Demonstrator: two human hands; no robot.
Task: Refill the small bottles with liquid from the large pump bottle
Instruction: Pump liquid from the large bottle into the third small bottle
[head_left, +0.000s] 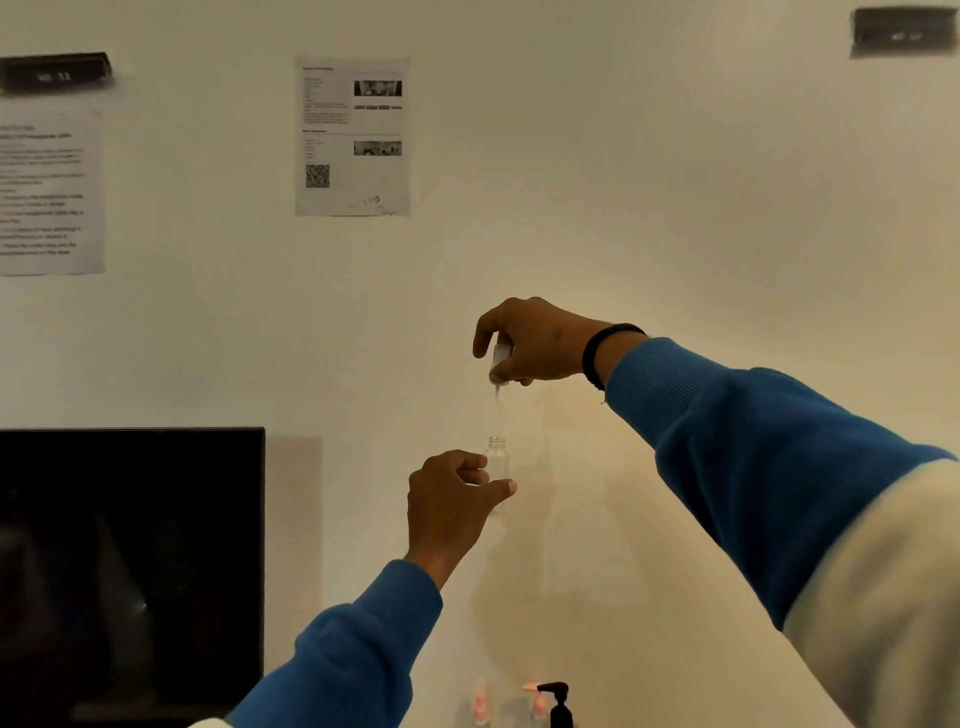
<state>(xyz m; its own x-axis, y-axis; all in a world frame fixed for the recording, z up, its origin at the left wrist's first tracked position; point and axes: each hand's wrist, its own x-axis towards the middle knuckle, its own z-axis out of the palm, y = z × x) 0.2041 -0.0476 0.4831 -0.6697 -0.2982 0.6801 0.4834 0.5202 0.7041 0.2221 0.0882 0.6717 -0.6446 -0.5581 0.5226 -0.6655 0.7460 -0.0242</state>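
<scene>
My left hand (454, 493) holds a small clear bottle (497, 460) upright in front of the wall, thumb and fingers pinched round its body, its neck uncapped. Directly above it my right hand (530, 340) grips the bottle's white spray cap (501, 356), whose thin dip tube (498, 400) hangs down toward the open neck without reaching it. At the bottom edge stands the black pump head (556, 693) of the large pump bottle. Two small bottles (481, 701) with pinkish contents stand just left of it, blurred.
A black monitor (130, 571) fills the lower left. Printed sheets (352, 136) are taped to the cream wall, another sheet (49, 189) at far left. Dark labels sit at the upper left (54, 73) and upper right (904, 31).
</scene>
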